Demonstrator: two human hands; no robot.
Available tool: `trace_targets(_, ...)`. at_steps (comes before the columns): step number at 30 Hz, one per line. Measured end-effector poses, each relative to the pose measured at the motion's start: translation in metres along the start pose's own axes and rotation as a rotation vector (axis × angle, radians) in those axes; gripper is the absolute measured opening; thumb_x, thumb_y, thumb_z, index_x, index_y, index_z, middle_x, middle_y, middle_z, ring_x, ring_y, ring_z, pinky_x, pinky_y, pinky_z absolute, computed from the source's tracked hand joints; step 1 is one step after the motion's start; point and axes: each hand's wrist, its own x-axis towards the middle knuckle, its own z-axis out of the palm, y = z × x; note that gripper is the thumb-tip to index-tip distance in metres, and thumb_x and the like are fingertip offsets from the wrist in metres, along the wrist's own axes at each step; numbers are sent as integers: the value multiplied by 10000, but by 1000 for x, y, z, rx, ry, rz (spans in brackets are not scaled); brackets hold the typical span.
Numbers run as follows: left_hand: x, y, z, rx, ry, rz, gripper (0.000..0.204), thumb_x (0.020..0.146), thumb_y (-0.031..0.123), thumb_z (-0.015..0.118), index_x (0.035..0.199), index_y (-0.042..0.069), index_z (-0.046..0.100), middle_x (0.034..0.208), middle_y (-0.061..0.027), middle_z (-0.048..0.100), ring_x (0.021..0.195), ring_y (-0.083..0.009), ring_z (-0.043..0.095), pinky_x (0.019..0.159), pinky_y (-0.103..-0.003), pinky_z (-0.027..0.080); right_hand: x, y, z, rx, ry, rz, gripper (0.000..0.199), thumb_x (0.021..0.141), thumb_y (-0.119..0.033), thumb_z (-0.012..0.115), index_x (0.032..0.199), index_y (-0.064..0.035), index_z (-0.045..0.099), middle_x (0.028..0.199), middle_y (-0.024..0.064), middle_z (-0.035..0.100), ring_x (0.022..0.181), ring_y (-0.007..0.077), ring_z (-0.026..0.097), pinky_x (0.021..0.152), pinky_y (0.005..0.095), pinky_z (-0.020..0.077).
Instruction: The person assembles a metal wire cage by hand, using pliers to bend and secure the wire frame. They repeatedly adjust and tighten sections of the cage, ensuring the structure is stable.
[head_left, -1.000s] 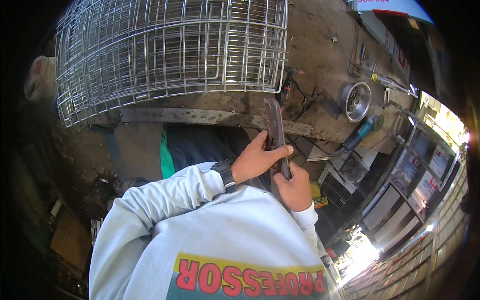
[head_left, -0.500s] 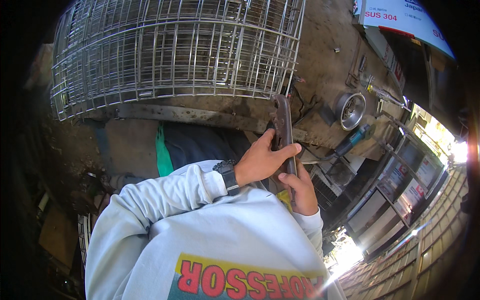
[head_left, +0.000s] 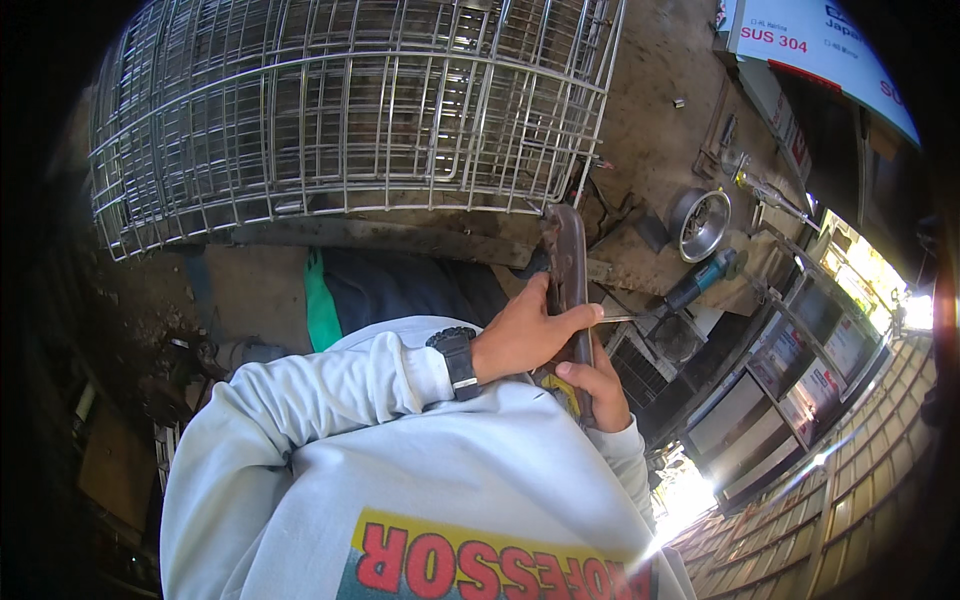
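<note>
A long, dark brown, bar-like tool point(head_left: 570, 262) with a curved head stands lengthwise in front of me; its exact kind is unclear. My left hand point(head_left: 520, 335) wraps its middle, thumb lying across the bar. Lower down, my right hand point(head_left: 597, 390) grips the same bar near its near end, fingers partly hidden behind it. The tool's head reaches the lower right corner of a wire-grid metal cage point(head_left: 350, 130); whether they touch, I cannot tell.
Right of the cage lie a round metal bowl point(head_left: 703, 228) holding small pieces, a blue-and-black angle grinder point(head_left: 705, 278) and a yellow-handled tool point(head_left: 745, 177). A metal bar edge point(head_left: 390, 235) runs below the cage. Box-like frames point(head_left: 780, 390) stand at right.
The view has shifted slightly, with the cage appearing a little lower and farther left. The tool's head also sits slightly lower in view. Both hands keep their grip.
</note>
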Motion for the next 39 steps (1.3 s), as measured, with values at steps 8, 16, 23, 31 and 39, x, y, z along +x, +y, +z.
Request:
trace_targets(8,-1,-2,4,-29,-32,-42,704,953,362,747,1396,-86,433,1204,-162,624,1089,-219,627,930,-325,528,-12,-23,13,-163,33,37,830,866,-165,638,1582,28,264,1483,154,452,1382,270,431,1160,358,325)
trace_targets(16,0,7,-6,30,-59,-88,707,957,364,735,1403,-91,430,1220,-179,620,1104,-227,625,948,-343,522,-4,-6,5,-122,0,51,793,854,-163,650,1550,20,318,1461,152,472,1364,260,451,1135,355,351)
trace_targets(23,3,7,2,109,37,-86,657,946,371,733,1357,-85,501,1200,-183,639,1092,-234,629,949,-341,516,-5,-7,14,-164,56,101,685,832,-159,635,1455,40,433,1356,131,560,1257,230,539,1071,334,405)
trace_targets(31,2,-8,15,29,175,9,722,849,502,760,1197,-94,547,1052,-258,693,971,-329,718,863,-401,546,-6,6,6,-149,-6,-1,652,862,-98,614,1470,69,449,1460,199,507,1372,295,501,1145,366,370)
trace_targets(39,5,-22,21,15,161,-130,617,799,396,745,1181,-66,600,1048,-258,722,982,-375,722,889,-413,544,-4,26,1,-285,-6,-220,587,829,7,639,1390,119,502,1461,262,465,1358,355,504,1126,408,402)
